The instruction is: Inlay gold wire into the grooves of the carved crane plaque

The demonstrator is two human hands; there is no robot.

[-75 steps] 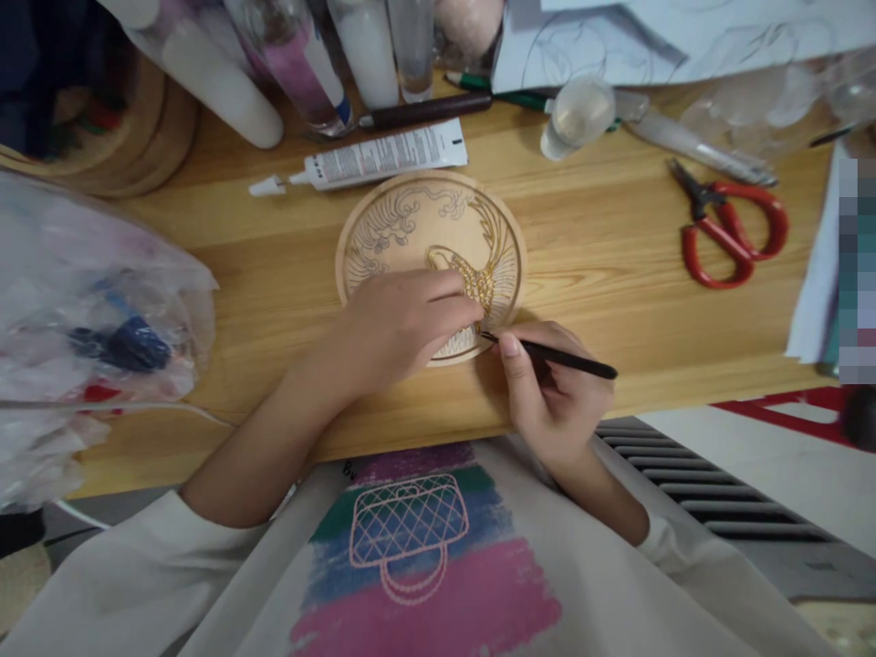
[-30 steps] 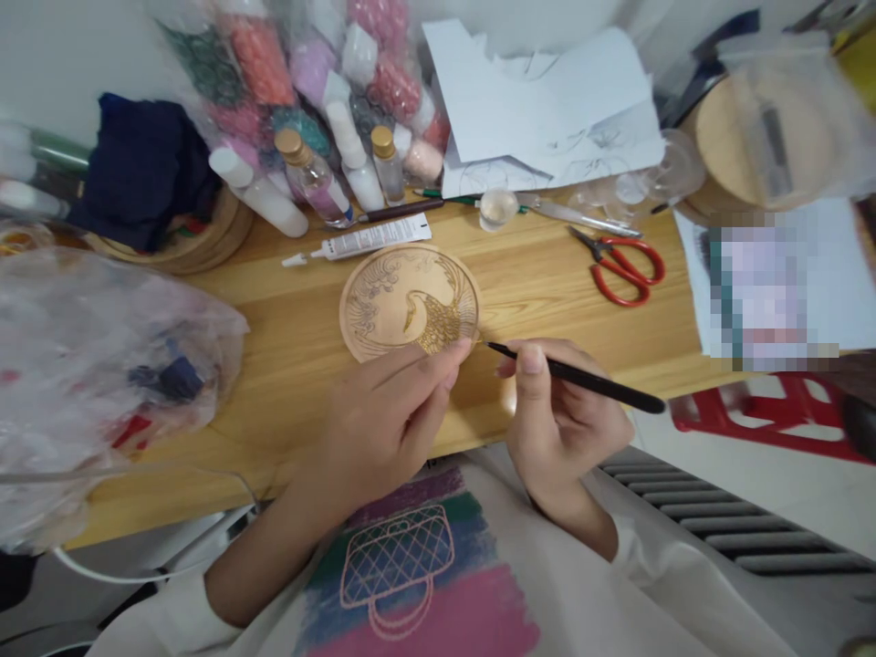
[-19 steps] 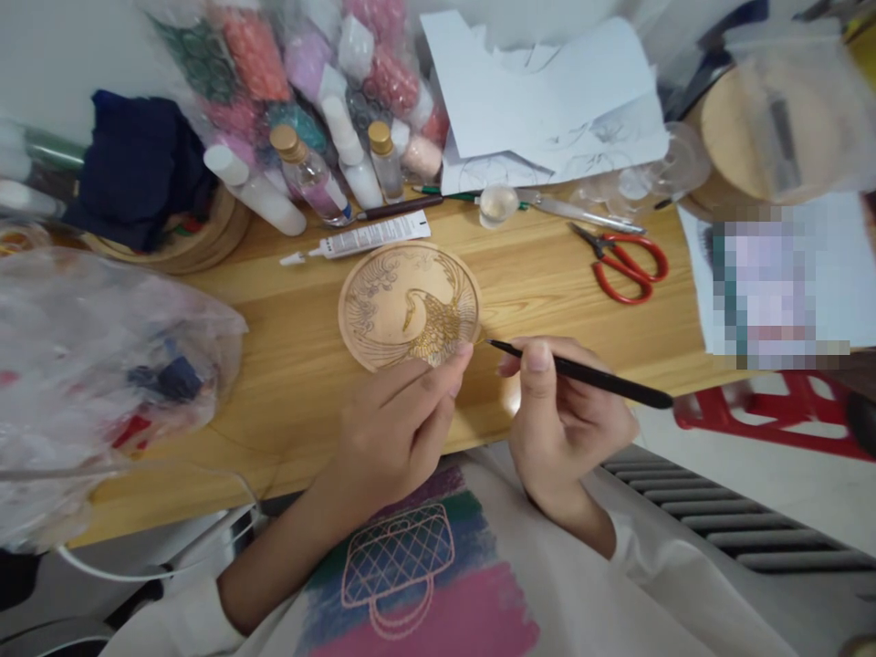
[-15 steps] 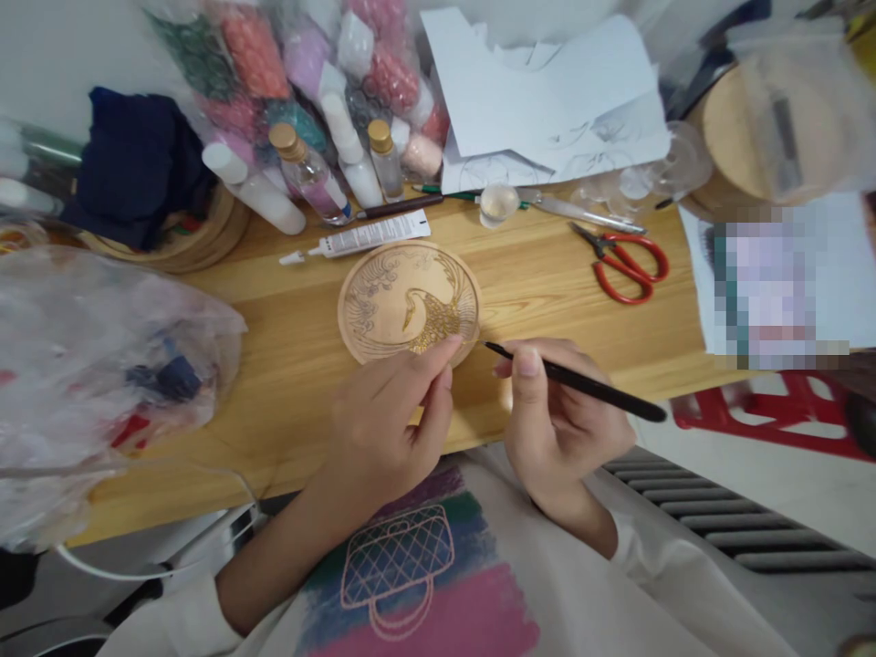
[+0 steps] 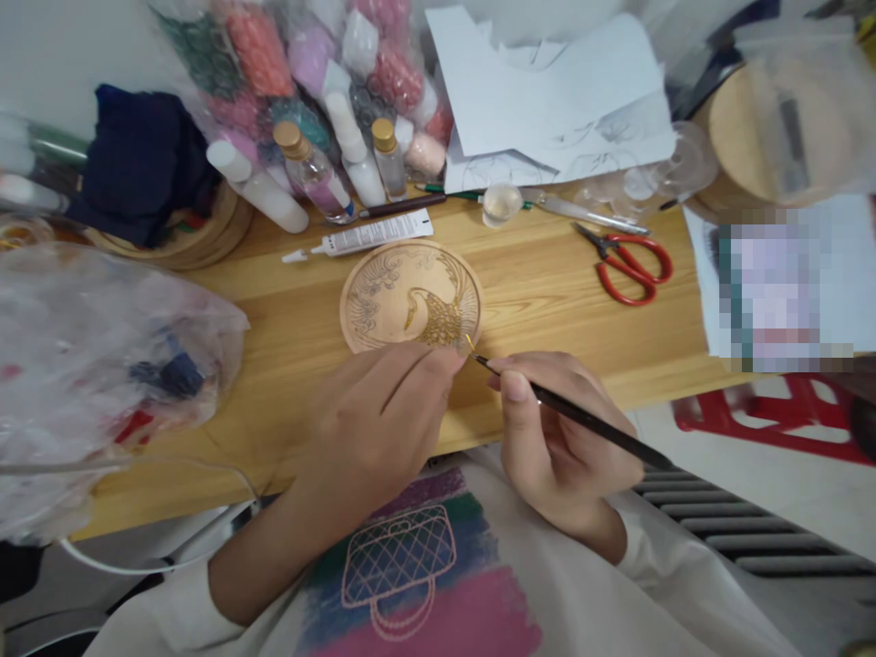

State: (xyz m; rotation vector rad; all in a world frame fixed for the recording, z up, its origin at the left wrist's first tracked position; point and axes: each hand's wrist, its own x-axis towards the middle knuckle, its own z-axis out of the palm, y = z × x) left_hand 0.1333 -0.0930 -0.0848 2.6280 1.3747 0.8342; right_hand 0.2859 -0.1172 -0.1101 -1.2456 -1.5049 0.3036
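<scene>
A round wooden plaque (image 5: 383, 315) lies flat at the middle of the wooden table (image 5: 547, 319), outlined with a long-necked bird in gold and swirling lines; its near edge is hidden by the left hand (image 5: 383, 411). That hand's fingers are drawn together; whether they pinch anything cannot be told. The right hand (image 5: 568, 429), apart from it, is clamped on a slim black tool (image 5: 595, 424), with a short gold strip (image 5: 469, 344) at its tip. Just beyond the plaque lies a white tube (image 5: 376, 234), its print too small to read. Behind stand a gold-capped bottle (image 5: 316, 178) with pinkish liquid or label, wording illegible, and a smaller gold-capped clear bottle (image 5: 390, 166). A small clear cup (image 5: 501, 204) seems to hold something pale. At left, a clear plastic bag (image 5: 123, 310) contains dark blue and red pieces; behind it, dark cloth (image 5: 140, 164) sits in a round wooden container (image 5: 229, 228). Farther back, transparent packaging (image 5: 253, 50) holds coral, green and pink contents.
</scene>
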